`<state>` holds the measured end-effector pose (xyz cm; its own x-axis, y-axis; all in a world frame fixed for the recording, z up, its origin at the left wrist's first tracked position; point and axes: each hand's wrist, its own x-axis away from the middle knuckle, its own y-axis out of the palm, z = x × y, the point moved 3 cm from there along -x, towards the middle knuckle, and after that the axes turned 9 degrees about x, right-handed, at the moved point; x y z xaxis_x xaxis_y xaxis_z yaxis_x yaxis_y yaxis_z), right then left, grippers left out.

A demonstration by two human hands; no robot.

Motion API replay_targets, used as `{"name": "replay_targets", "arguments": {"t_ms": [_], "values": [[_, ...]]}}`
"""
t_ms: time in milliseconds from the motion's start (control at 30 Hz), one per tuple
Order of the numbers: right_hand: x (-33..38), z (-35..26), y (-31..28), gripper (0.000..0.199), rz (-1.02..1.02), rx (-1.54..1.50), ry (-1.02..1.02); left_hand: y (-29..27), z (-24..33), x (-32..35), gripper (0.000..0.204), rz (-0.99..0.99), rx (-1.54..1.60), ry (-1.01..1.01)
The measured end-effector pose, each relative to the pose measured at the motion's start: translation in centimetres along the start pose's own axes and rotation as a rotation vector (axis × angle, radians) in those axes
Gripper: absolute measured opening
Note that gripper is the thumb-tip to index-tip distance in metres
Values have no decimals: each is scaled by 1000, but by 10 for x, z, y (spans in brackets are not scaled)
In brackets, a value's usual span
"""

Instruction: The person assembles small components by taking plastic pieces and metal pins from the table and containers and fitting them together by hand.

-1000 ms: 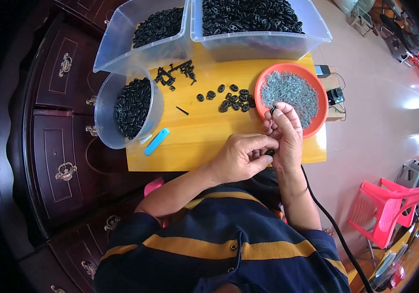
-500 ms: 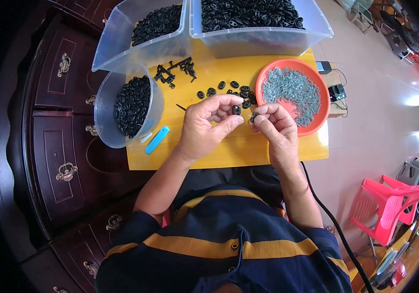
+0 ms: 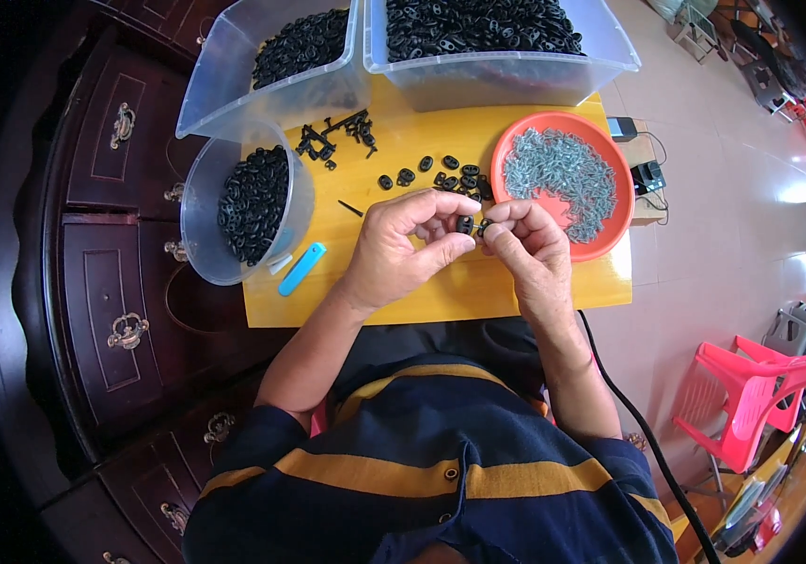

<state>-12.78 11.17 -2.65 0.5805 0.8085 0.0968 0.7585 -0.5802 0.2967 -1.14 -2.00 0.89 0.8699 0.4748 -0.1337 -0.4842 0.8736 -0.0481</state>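
Over the yellow table, my left hand (image 3: 405, 240) pinches an oval black plastic piece (image 3: 464, 225) with holes between thumb and fingers. Close beside it, my right hand (image 3: 533, 242) grips a smaller black piece (image 3: 483, 228) in its fingertips. The two pieces almost meet; whether they touch I cannot tell. Just beyond my fingers lie several loose oval black pieces (image 3: 451, 182). At my right hand's far side stands an orange bowl (image 3: 623, 203) of small grey metal-looking parts (image 3: 561, 179).
Two clear bins (image 3: 506, 85) of black pieces stand at the back of the yellow table (image 3: 347, 305). A round clear tub (image 3: 198, 246) is on the left, near a blue-handled tool (image 3: 302, 270) and black scraps (image 3: 320, 143). Dark drawers (image 3: 107, 301) flank the left; a pink chair (image 3: 737, 395) stands right.
My left hand has moved slightly right, bringing its oval piece up against or very near the piece in my right hand. My right hand has hardly moved.
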Motion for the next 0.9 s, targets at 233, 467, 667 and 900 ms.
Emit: {"name": "replay_targets", "arguments": {"t_ms": [233,467,667,900], "values": [[0,3,-1,14,-24,41,-31,-1,0,-4,35,-64,-39,-10],[-1,4,0,13,-65,-38,10,-4,1,-7,35,-69,-87,26],[-2,5,-2,11,-123,-30,68,-8,12,-13,33,-158,-133,20],[-2,10,-4,15,-158,-38,193,-7,18,-19,35,-256,-201,33]]}}
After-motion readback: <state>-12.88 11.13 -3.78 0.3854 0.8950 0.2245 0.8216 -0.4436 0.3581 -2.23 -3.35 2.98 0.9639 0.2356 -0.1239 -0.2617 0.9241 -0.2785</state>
